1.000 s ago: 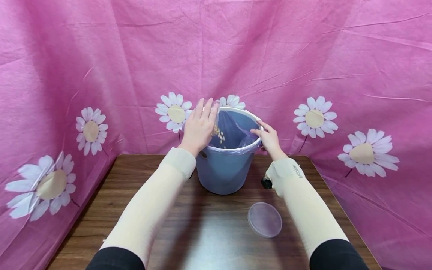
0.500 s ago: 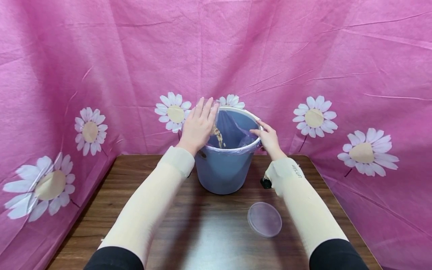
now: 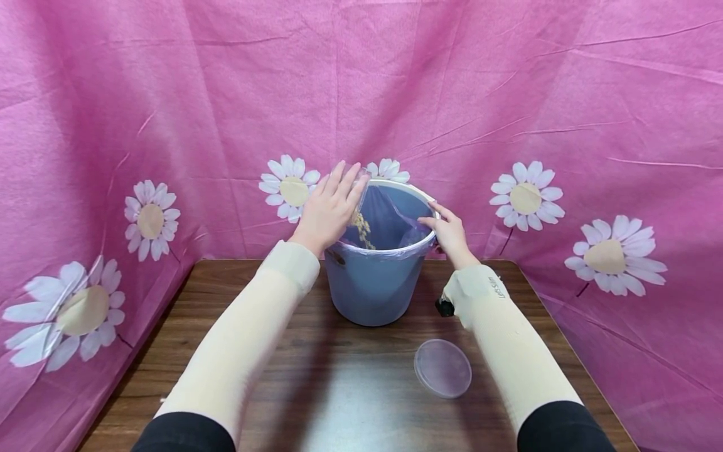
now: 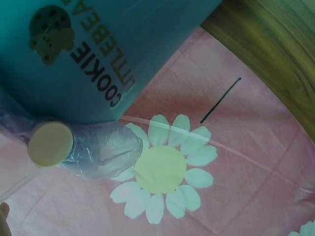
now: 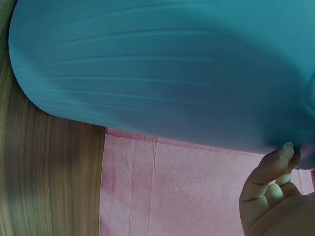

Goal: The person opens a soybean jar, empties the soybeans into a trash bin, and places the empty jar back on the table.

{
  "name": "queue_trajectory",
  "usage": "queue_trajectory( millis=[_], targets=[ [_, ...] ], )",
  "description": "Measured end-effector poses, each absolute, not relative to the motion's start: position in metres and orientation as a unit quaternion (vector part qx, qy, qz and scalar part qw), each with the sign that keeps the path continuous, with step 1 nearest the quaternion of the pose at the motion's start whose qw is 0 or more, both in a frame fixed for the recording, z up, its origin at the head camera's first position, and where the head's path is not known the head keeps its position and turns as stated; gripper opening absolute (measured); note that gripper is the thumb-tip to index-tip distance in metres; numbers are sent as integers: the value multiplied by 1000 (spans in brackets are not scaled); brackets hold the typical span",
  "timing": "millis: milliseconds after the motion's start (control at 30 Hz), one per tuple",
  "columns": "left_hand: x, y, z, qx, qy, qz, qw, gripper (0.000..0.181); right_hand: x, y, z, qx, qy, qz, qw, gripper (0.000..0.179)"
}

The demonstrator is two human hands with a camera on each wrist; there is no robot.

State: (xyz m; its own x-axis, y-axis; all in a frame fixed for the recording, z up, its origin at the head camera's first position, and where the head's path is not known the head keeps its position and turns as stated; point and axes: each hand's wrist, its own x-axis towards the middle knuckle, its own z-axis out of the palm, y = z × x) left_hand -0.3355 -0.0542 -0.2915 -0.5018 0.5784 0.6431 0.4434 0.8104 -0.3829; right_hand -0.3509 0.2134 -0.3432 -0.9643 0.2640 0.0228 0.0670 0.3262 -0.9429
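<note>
In the head view, my left hand (image 3: 327, 210) holds a clear plastic jar (image 3: 364, 177) tipped over the left side of a blue trash bin (image 3: 369, 289). Small beige pieces, too small to identify, tumble from the jar (image 3: 361, 231) into the bin. My left thumb is hidden behind the hand. A thin purple bag (image 3: 415, 233) lines the bin and folds over its white rim (image 3: 390, 252). My right hand (image 3: 450, 232) pinches the bin's right rim, thumb inside and fingers outside. In the right wrist view, its curled fingers (image 5: 270, 179) press against the bin wall.
A round clear lid (image 3: 443, 368) lies on the brown wooden table (image 3: 361, 402), in front of the bin and to the right. Pink cloth (image 3: 452, 75) with white daisies hangs behind and on both sides. A cream round knob (image 4: 50, 144) shows beside the bag in the left wrist view.
The left hand and the jar have tilted slightly, with the wrist shifting left and up. Beige pieces keep falling, in a denser stream than a second ago. The right hand stays on the rim.
</note>
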Motion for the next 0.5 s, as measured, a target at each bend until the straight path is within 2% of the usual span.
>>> queue_trajectory(
  millis=[500],
  targets=[
    [-335,-61,-281,-324,-850,132,394,53,-350,213,-342,-100,-812,569,87,61]
  ],
)
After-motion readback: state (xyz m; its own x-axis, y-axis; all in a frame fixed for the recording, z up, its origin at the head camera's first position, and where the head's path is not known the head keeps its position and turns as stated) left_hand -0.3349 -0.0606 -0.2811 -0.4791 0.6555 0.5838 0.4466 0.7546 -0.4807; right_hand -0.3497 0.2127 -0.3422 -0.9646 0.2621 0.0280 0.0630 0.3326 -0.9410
